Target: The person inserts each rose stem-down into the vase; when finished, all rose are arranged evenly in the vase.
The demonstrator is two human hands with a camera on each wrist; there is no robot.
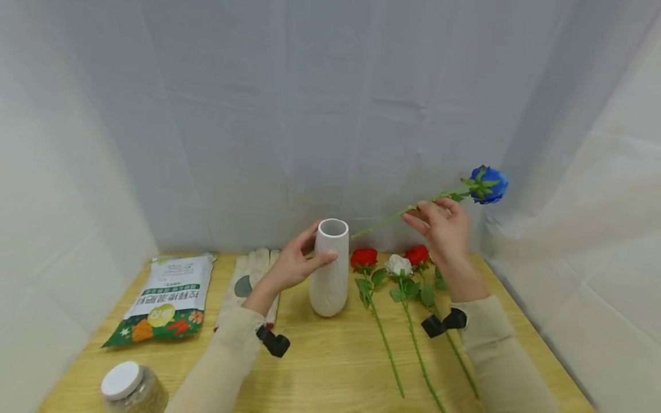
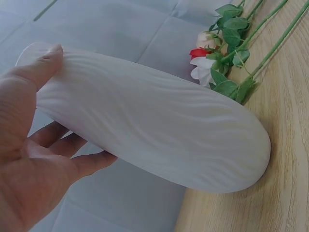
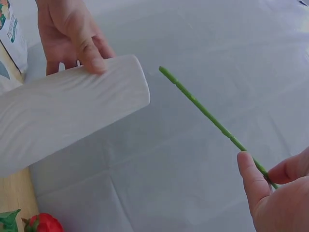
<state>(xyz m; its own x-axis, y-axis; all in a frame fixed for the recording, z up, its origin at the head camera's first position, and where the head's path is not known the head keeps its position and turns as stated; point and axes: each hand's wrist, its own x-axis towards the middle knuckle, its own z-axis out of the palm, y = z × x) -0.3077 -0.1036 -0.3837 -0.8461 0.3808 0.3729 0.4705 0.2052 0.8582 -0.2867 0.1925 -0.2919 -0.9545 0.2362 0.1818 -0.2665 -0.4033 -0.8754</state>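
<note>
Left hand (image 1: 296,263): curled round the upper part of the vase from its left side; thumb across the wall just below the rim, other fingers at the far side with gaps between them.
Right hand (image 1: 445,232): thumb and fingertips pinch the stem of the blue rose; how the remaining fingers lie, can't fully tell.
Vase (image 1: 330,281): white, ribbed wavy surface, centre of the frame, roughly upright with its base at the table (image 1: 299,367), mouth up.
Blue rose (image 1: 490,184): right of centre, held above the table; bloom toward the right of the frame, green sepals visible.
Stem (image 3: 207,114): green, slanted; cut end near the vase rim, apart from it.
Lying roses: left red rose (image 1: 364,258), white rose (image 1: 399,265), right red rose (image 1: 417,254); all right of the vase, blooms toward the back, stems running to the lower right of the frame.
Fabric gloves (image 1: 260,261): left of the vase, partly hidden by the left arm; grey patch, red cuff edge.
Fertilizer bag (image 1: 170,292): left of frame, lying flat, white and green, print upside down.
Jar (image 1: 144,393): lower left corner area, clear, white lid on.
Backdrop (image 1: 310,115): pale creased sheet across the upper frame.
</note>
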